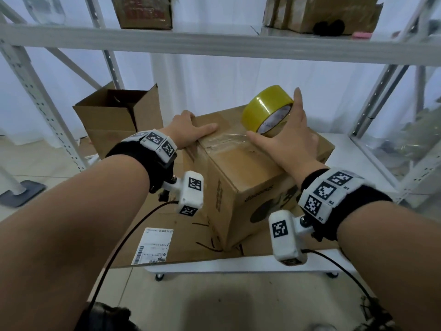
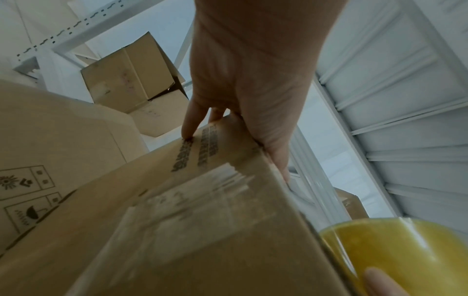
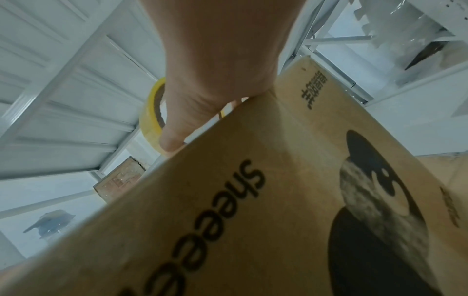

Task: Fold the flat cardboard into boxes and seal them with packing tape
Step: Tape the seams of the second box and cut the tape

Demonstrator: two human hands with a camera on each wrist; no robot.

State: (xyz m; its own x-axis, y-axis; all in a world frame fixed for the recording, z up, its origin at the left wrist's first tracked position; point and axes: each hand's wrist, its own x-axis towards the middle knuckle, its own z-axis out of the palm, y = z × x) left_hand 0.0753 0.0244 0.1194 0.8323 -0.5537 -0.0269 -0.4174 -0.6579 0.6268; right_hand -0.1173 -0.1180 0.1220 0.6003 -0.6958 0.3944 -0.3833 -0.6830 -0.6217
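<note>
Closed brown cardboard box [image 1: 248, 168] with black print on its sides sits on a flat sheet of brown cardboard [image 1: 171, 237], which lies on the white lower shelf [image 1: 346, 149] of a white metal rack. Box is turned corner-toward the camera.

Left hand [image 1: 188, 132] lies on the box's top left edge, thumb stretched flat along the top next to the seam, other fingers bent over the far side; in the left wrist view the fingers [image 2: 192, 118] press down the printed side panel. So it grips the box edge, steadying it.

Right hand [image 1: 288, 137] holds a roll of yellow packing tape [image 1: 267, 108], tilted, standing on the box top near the far right. Fingers go up along the roll's open face, thumb stretched low toward the seam. A strip of clear tape [image 1: 226, 137] runs from the roll across the top seam toward the left thumb, shiny and wrinkled. Right wrist view shows the thumb [image 3: 174, 136] at the box's top edge with the roll behind it.

Open-topped brown cardboard box [image 1: 117, 115] stands behind on the left, apart from the main one. White shipping label [image 1: 152, 247] with barcode is stuck on the flat sheet near its front edge. More brown boxes [image 1: 143, 10] on the upper shelf. Black wristbands with white marker blocks on both wrists.
</note>
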